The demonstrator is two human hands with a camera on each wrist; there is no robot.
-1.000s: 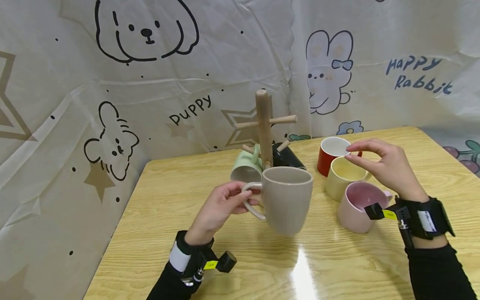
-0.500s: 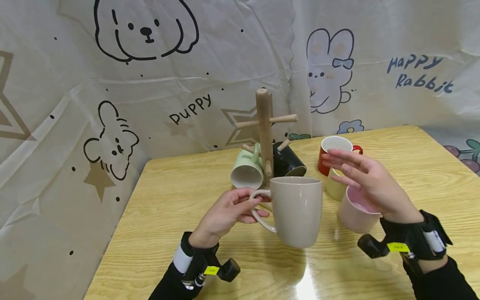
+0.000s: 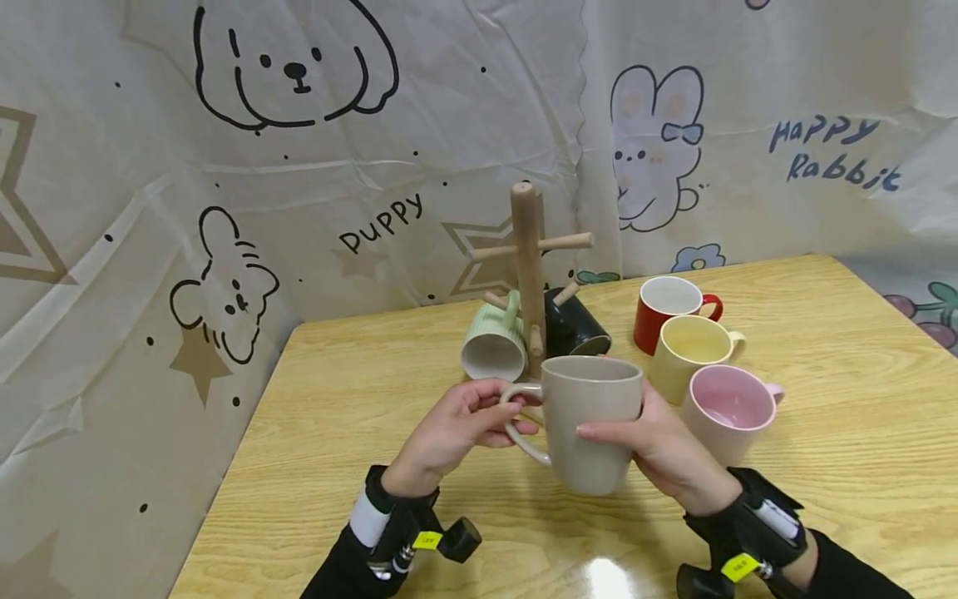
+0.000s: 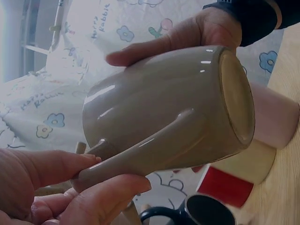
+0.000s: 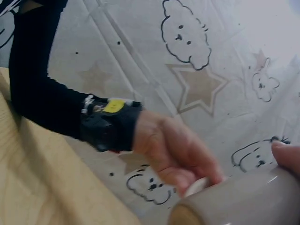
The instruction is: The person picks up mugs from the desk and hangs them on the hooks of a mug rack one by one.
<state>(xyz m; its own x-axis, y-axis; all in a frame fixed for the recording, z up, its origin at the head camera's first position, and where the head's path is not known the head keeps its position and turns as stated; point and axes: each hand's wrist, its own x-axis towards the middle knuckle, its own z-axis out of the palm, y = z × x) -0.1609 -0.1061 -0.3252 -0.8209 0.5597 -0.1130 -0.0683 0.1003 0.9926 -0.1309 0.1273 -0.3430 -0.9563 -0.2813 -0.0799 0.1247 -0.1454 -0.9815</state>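
Mug (image 3: 572,406) now in right hand (image 3: 677,456) too.

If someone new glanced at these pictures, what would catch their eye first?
Probably the beige mug held up near the centre, the left grip pinching its handle and the right grip around its side. Behind it stands a wooden mug tree, with a tilted green mug and a tilted black mug low at its sides. To the right, a red mug, yellow mug and pink mug stand upright on the table.
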